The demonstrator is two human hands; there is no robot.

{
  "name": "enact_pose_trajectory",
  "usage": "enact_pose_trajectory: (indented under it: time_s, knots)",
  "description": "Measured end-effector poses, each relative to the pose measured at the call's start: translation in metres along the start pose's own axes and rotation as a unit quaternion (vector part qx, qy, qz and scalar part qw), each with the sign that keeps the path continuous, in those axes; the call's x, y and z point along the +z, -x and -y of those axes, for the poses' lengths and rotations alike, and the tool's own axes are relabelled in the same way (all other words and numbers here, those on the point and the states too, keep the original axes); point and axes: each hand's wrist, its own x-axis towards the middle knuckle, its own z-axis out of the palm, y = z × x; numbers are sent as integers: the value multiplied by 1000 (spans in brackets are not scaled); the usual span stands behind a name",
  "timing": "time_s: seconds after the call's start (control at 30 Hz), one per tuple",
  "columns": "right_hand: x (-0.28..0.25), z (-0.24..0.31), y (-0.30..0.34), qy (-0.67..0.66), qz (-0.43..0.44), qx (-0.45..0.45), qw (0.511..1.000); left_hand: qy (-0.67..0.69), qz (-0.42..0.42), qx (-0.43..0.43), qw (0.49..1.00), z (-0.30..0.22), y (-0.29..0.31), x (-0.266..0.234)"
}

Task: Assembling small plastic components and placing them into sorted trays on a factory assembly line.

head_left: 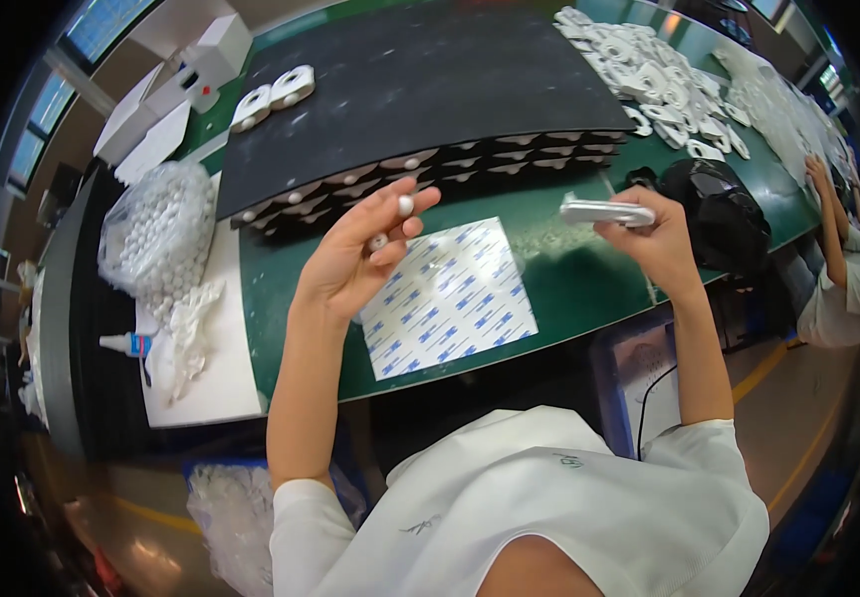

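Observation:
My left hand [355,244] is raised over the near part of the table, palm up and fingers curled. A small white ball [406,205] sits between its fingertips, and a second white piece [378,242] rests against the curled fingers. On the right, my right hand [661,244] grips a white plastic part [604,211] by one end, holding it edge-on and level. Below and between both hands lies a white sheet with a blue printed pattern [450,298]. The hands are apart from each other.
Stacked black trays [430,90] with white parts between them stand ahead; two white parts [273,98] lie on top. A clear bag of white balls [159,234] and a glue bottle [127,344] are left. White parts [659,80] pile up far right, near a black bag [714,214] and another person's arm [828,214].

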Motion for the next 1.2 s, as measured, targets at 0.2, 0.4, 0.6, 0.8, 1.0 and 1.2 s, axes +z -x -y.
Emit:
enact_pose_trajectory:
  time_s: [0.2, 0.4, 0.6, 0.8, 1.0, 1.2]
  knots:
    - [72, 12, -7, -75, 78, -26, 994, -42, -41, 46, 997, 1, 0, -16]
    - [120, 8, -18, -154, 154, 29, 976, -72, -12, 108, 991, 1, -3, -19]
    - [137, -3, -17, -102, 171, 20, 980, -101, 4, 121, 988, 0, 2, -14]
    - [138, 1, -16, -60, 148, -8, 987, -85, -4, 131, 988, 2, -1, -15]
    - [138, -4, -15, -87, 127, -11, 988, -63, -7, 123, 990, 1, -1, -15]
    - [141, -2, -10, 54, 128, -139, 980, -63, -7, 125, 990, 2, -1, -12]
